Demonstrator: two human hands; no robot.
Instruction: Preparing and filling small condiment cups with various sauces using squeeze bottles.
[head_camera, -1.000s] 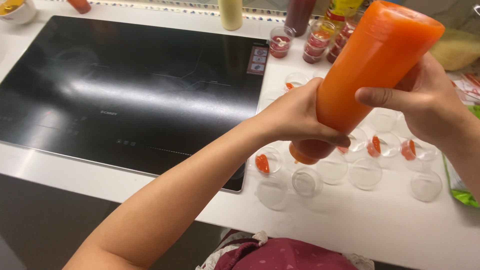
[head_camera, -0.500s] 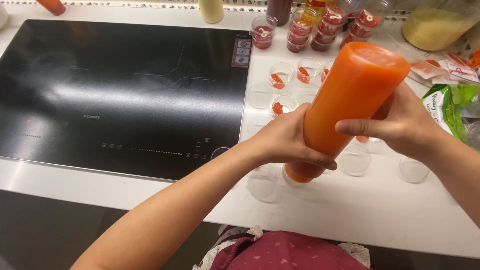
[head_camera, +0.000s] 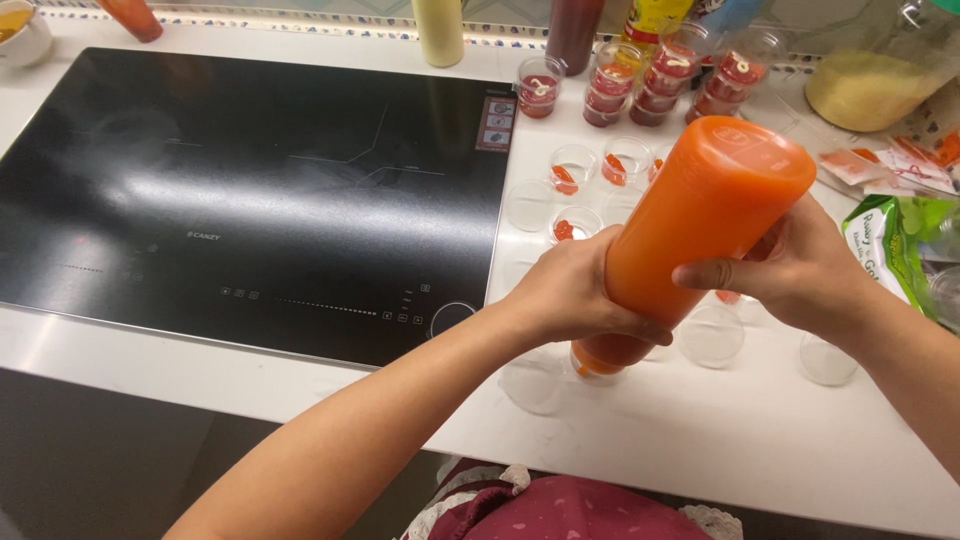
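Both of my hands grip a large orange squeeze bottle (head_camera: 700, 225), turned nozzle down over small clear cups on the white counter (head_camera: 700, 450). My left hand (head_camera: 570, 295) wraps the lower part near the nozzle. My right hand (head_camera: 790, 265) holds the side higher up. The nozzle sits in or just over a small cup (head_camera: 597, 365) at the front. An empty clear cup (head_camera: 532, 382) stands just left of it. Farther back, several cups (head_camera: 572, 168) hold a dab of red-orange sauce.
A black induction hob (head_camera: 250, 190) fills the left of the counter. Stacked lidded sauce cups (head_camera: 655, 80) and several bottles (head_camera: 440, 30) line the back. A jar of yellow grains (head_camera: 865, 85), sachets and a green packet (head_camera: 900, 240) lie at the right.
The bottle and both hands have shifted left and toward the front row of cups, and the view has drifted so the cups behind now show.
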